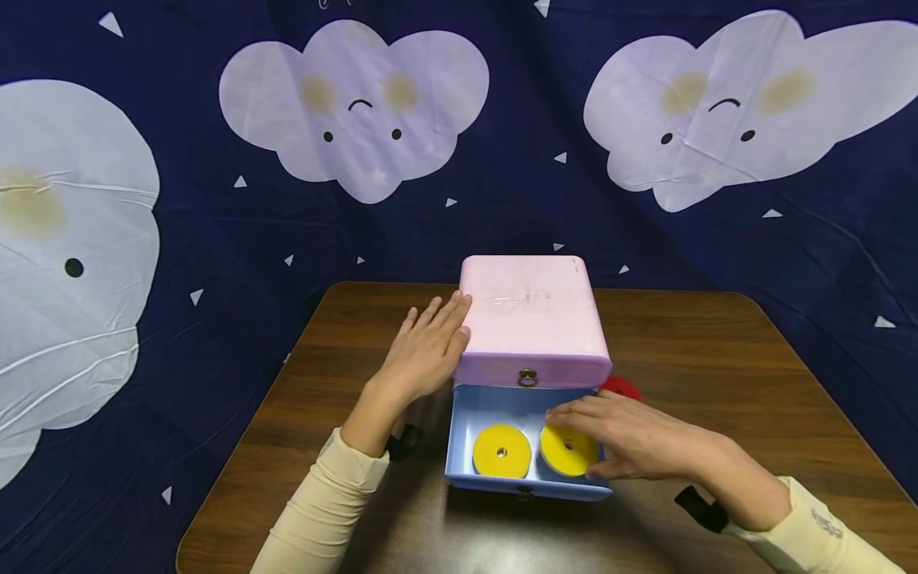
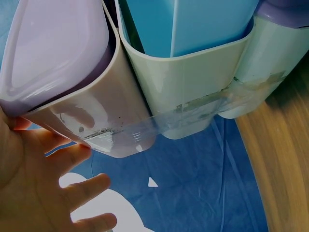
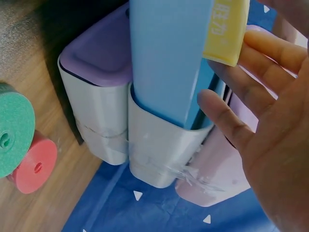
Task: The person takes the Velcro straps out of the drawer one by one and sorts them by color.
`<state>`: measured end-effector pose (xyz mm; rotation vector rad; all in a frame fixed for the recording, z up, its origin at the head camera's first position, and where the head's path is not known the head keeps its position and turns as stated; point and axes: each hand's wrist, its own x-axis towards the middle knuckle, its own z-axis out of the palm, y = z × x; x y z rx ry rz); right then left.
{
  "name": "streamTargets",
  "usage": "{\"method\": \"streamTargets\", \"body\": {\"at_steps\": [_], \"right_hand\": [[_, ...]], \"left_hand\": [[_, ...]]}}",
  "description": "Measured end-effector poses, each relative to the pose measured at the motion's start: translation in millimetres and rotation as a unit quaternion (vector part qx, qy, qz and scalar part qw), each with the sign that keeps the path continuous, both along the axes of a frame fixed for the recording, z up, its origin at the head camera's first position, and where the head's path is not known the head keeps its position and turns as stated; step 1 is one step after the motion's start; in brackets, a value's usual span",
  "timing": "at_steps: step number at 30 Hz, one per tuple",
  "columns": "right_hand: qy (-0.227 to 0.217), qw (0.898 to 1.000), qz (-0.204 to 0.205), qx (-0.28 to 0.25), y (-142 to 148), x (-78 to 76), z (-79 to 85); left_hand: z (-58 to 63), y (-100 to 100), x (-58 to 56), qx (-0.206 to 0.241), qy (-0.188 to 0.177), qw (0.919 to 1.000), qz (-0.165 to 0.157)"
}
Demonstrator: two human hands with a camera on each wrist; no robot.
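A small stacked drawer box point(image 1: 531, 307) with a pink top stands on the table, its blue drawer point(image 1: 473, 402) pulled out. Two thick yellow discs with centre holes, like wound rolls, are at the drawer: the left yellow roll point(image 1: 488, 466) lies flat inside. My right hand point(image 1: 638, 438) holds the right yellow roll point(image 1: 552, 458), fingers at its far edge and thumb at its near right edge. Pale lettering marks that yellow roll point(image 3: 224, 34) in the right wrist view. Against the box's left side rests my left hand point(image 1: 423, 347), fingers extended.
A red roll point(image 1: 622, 387) lies right of the box, partly hidden by my right hand in the head view. Beside it is a green roll point(image 3: 17, 133). Other purple drawers point(image 3: 99, 50) are closed. A dark cloth with clouds point(image 1: 531, 215) hangs behind the wooden table point(image 1: 717, 351).
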<state>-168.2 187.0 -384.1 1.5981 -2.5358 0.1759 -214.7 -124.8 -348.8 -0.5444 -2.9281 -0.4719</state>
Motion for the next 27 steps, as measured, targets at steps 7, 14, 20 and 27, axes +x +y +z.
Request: {"method": "streamTargets", "body": {"at_steps": [7, 14, 20, 27], "right_hand": [[0.005, 1.000, -0.012, -0.018, 6.3, 4.3, 7.4], [0.018, 0.999, -0.026, -0.041, 15.6, 9.9, 15.5], [0.038, 0.996, -0.036, -0.071, 25.2, 13.4, 17.8], [0.057, 0.993, -0.056, -0.086, 37.2, 19.4, 17.3]], "left_hand": [[-0.3, -0.5, -0.2, -0.002, 0.000, 1.0000, 0.001], [0.8, -0.2, 0.3, -0.004, -0.002, 1.0000, 0.000], [0.4, -0.2, 0.0, -0.005, 0.000, 1.0000, -0.001], [0.5, 0.0, 0.0, -0.004, 0.001, 1.0000, 0.000]]}}
